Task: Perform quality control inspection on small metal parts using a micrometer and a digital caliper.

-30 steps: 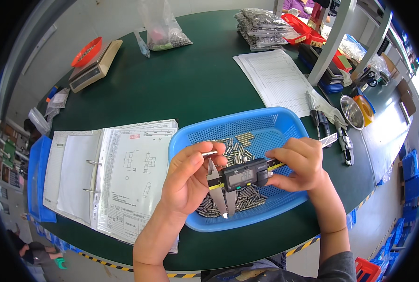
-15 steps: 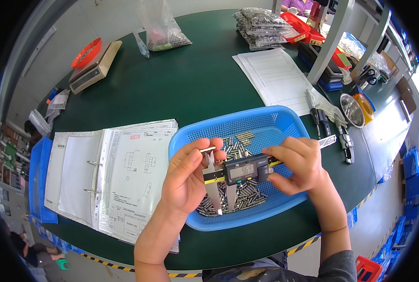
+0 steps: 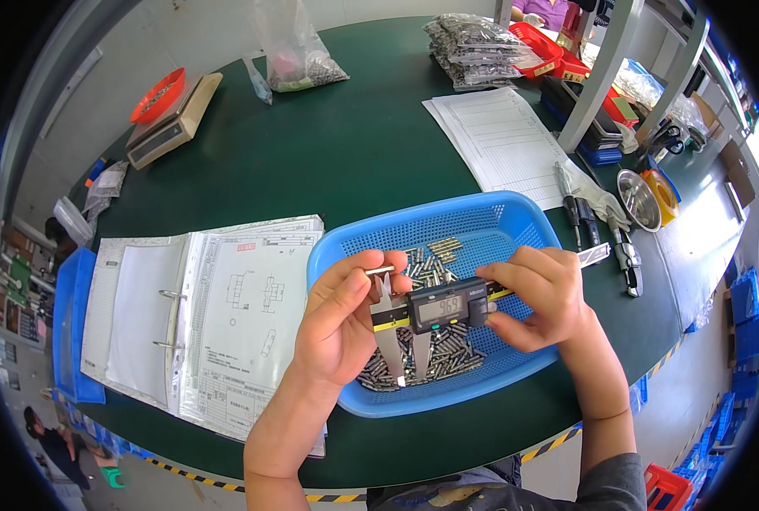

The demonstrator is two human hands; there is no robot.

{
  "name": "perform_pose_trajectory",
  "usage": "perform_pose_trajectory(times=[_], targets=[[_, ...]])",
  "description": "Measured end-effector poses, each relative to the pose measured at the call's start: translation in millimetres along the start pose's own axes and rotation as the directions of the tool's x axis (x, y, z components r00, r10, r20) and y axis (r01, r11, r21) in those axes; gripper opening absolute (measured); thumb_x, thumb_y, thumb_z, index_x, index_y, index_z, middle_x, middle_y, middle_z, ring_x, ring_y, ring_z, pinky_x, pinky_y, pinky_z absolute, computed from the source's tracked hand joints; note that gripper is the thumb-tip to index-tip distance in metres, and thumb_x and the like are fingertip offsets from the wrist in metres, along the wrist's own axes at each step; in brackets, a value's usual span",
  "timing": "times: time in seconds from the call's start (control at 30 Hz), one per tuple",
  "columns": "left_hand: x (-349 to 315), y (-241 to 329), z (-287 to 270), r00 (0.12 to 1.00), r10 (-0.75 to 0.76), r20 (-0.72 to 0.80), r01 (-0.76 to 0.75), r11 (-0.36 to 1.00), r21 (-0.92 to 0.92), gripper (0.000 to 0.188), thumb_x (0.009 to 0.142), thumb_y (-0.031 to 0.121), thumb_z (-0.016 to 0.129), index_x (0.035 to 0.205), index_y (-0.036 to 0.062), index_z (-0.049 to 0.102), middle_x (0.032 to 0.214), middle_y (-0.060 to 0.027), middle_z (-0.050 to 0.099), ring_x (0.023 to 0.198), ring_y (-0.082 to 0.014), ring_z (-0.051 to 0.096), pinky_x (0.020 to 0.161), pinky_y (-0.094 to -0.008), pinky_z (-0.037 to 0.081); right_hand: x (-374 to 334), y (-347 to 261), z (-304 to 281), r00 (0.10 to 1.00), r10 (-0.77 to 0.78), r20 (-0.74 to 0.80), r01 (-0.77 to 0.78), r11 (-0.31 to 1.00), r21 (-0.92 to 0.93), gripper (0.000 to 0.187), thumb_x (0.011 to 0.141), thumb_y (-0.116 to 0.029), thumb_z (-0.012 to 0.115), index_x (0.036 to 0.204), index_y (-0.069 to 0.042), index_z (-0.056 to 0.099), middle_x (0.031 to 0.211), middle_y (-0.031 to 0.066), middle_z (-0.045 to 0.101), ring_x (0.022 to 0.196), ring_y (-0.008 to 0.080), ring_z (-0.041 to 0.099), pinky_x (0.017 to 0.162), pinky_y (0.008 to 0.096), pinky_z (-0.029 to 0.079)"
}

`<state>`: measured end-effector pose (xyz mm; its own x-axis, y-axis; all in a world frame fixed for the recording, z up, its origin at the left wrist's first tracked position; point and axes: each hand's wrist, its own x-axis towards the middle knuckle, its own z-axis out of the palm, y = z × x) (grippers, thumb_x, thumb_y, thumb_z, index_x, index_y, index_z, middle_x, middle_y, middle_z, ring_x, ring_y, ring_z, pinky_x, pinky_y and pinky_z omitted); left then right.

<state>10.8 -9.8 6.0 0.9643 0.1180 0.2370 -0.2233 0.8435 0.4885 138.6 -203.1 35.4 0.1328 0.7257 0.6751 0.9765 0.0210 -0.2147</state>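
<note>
A small metal pin (image 3: pixel 379 270) is pinched between the thumb and fingers of my left hand (image 3: pixel 335 319). Its end sits at the short upper jaws of a digital caliper (image 3: pixel 445 307). My right hand (image 3: pixel 540 296) grips the caliper by its beam and slide, thumb below the display. The long lower jaws point down, slightly apart. Both hands are over a blue perforated basket (image 3: pixel 503 200). Inside it lie many loose metal pins (image 3: pixel 452 362), with a small group lined up (image 3: pixel 444 247) near the far side.
Left of the basket lies an open ring binder with a drawing (image 3: pixel 247 315). Farther off are a scale (image 3: pixel 171 128) with a red tray, bagged parts (image 3: pixel 473 51) and paper sheets (image 3: pixel 499 136). Hand tools (image 3: pixel 622 255) and a metal bowl (image 3: pixel 638 200) lie right.
My hands, the pin and the caliper hold nearly the same pose. At the lower left edge, a person in the background has shifted further into view.
</note>
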Motion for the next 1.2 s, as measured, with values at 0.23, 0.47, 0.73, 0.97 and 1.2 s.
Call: perform_pose_trajectory(times=[0.23,0.47,0.73,0.97,1.2], targets=[[0.2,-0.9,-0.5,1.0,0.004,0.005,-0.004,1.0,0.007,0.024,0.088,0.011,0.042,0.107,0.0026,0.053,0.109,-0.0156,0.053,0.095,-0.021,0.056,0.081,-0.032,0.048,-0.4,-0.1,-0.6,1.0,0.0,0.004,0.0,1.0,-0.006,0.034,0.056,-0.021,0.068,0.084,-0.003,0.059,0.06,0.0039,0.046,0.041,0.0179,0.043,0.036,0.0275,0.033],[0.3,-1.1,-0.4,1.0,0.0,0.021,0.0,1.0,0.015,0.024,0.088,0.011,0.042,0.107,0.0032,0.054,0.108,-0.0156,0.053,0.094,-0.0211,0.056,0.081,-0.032,0.048,0.2,-1.6,-0.1,1.0,0.003,-0.002,-0.003,1.0,0.009,0.032,0.054,-0.017,0.065,0.083,-0.003,0.058,0.06,0.0043,0.046,0.041,0.0183,0.044,0.036,0.0278,0.034],[0.3,-2.6,1.7,0.999,0.009,0.044,-0.012,0.999,0.052,0.026,0.088,0.012,0.04,0.11,0.003,0.051,0.11,-0.0159,0.053,0.096,-0.0216,0.055,0.083,-0.0332,0.046,-1.1,-3.1,-0.8,1.0,0.001,-0.006,-0.001,1.0,0.004,0.029,0.054,-0.015,0.062,0.079,-0.001,0.057,0.06,0.0054,0.046,0.041,0.019,0.044,0.037,0.0285,0.035],[-0.1,2.4,0.5,0.995,-0.087,-0.048,0.089,0.995,0.035,0.031,0.086,0.02,0.04,0.109,0.0009,0.048,0.107,-0.016,0.054,0.099,-0.0256,0.052,0.088,-0.0368,0.041,-0.4,-3.5,0.2,1.0,0.021,0.008,-0.021,1.0,-0.013,0.029,0.054,-0.016,0.063,0.078,-0.002,0.057,0.061,0.0044,0.045,0.042,0.0191,0.045,0.038,0.0285,0.036],[-0.3,-0.3,1.5,0.995,-0.081,-0.058,0.083,0.996,0.042,0.024,0.086,0.017,0.041,0.103,0.0046,0.052,0.101,-0.0131,0.056,0.097,-0.0248,0.052,0.086,-0.0363,0.041,-1.4,-3.9,-1.2,1.0,0.021,-0.002,-0.021,1.0,-0.017,0.029,0.056,-0.019,0.066,0.079,-0.003,0.057,0.061,0.0038,0.046,0.044,0.0188,0.046,0.039,0.0282,0.037]])
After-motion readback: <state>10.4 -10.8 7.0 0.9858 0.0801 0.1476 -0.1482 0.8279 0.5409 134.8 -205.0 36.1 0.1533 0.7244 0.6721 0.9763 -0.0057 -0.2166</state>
